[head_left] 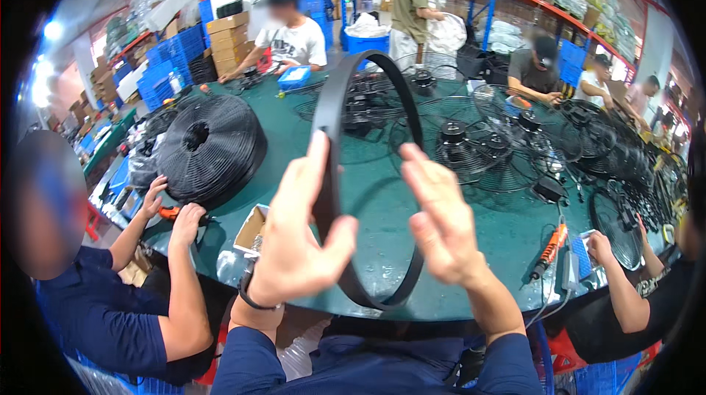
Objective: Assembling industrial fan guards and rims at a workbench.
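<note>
A large black ring, a thin flat band (327,119), stands upright before me at the table's front edge, between my two hands. My left hand (298,229) is open along the ring's left side, its fingers stretched up against the band and its thumb apart. Across from it, my right hand (445,222) is open too, fingers extended and thumb spread, beside the ring's right side. Whether the right fingers touch the band, I cannot tell. Part of the ring is hidden behind my hands. Below my left hand, a small open cardboard box (252,229) lies on the green table (471,277).
A stack of black wire fan guards (209,148) stands at left, near a co-worker's hands (173,211). Fan motors with wire guards (471,152) crowd the back right. An orange electric screwdriver (550,251) with a cable lies right, near another co-worker's hand (601,248).
</note>
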`<state>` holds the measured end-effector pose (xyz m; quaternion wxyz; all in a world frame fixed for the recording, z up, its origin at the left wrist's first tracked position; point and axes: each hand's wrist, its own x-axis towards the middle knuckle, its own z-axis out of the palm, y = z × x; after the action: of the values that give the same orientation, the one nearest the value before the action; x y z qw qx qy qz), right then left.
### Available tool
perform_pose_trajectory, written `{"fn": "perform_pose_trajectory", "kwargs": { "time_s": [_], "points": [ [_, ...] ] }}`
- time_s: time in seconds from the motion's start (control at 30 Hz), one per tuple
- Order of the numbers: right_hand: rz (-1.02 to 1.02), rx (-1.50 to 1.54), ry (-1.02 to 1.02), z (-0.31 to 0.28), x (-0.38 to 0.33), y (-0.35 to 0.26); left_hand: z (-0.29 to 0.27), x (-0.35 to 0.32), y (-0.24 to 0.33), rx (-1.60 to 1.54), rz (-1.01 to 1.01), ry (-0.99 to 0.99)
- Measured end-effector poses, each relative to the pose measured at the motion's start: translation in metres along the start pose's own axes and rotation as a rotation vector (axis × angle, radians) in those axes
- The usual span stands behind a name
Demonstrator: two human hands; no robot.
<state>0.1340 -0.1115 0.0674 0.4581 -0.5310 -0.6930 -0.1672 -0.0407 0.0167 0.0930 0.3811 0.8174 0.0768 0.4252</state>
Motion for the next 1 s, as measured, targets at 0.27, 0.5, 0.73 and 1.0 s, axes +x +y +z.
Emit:
{"fn": "perform_pose_trajectory", "kwargs": {
  "time_s": [0.27,0.5,0.73,1.0],
  "points": [
    [1.01,-0.056,0.352,0.012,-0.157,0.144,-0.044,-0.021,-0.092,-0.279,-0.05,0.358],
    [0.841,0.586,0.442,-0.016,-0.142,0.106,-0.052,-0.049,-0.117,-0.787,-0.097,0.42],
    [0.556,0.395,0.571,-0.078,-0.098,0.065,-0.026,-0.045,-0.152,-1.088,-0.309,0.27],
    [0.594,0.345,0.627,-0.095,-0.122,0.063,0.009,-0.049,-0.139,-1.002,-0.394,0.312]
  ]
}}
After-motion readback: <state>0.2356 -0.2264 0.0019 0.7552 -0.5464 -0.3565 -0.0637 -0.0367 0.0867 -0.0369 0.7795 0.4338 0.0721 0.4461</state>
